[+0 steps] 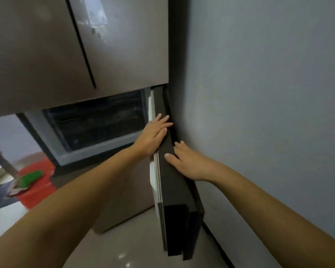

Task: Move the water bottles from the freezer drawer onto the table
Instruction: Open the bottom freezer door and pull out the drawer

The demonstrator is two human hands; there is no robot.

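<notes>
Both hands on the top edge of the open lower freezer door (174, 182): my left hand (153, 136) flat, fingers straight; my right hand (188, 163) spread just behind it, gripping nothing. Freezer drawer (97, 124) left of my left hand; bottles not visible. Advice: swing door fully wide before pulling drawer.

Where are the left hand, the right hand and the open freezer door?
left hand (154, 135): head view, on the back of the hand.
right hand (190, 163): head view, on the back of the hand.
freezer door (174, 188): head view, on its dark top edge, below the hands.
</notes>
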